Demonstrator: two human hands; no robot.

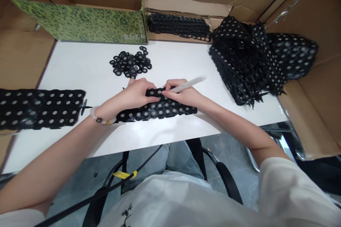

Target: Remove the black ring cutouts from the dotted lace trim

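Observation:
A black moulded sheet with rows of pale round spots (153,112) lies on the white table in front of me. My left hand (142,94) grips its upper edge, with the thumb on top and the other fingers partly hidden. My right hand (182,94) is closed around a slim white pen-like tool (191,82). Its lower end is covered by my fingers, close to the sheet's top edge, so I cannot tell whether it touches. Just beyond my left hand, a heap of small black rings (130,63) rests on the table.
Another spotted black sheet (39,109) lies at the left. A large pile of such sheets (242,56) stands at the right. Behind the table are a green patterned box (90,25) and black perforated strips (178,26). A black cable (106,191) crosses near my lap.

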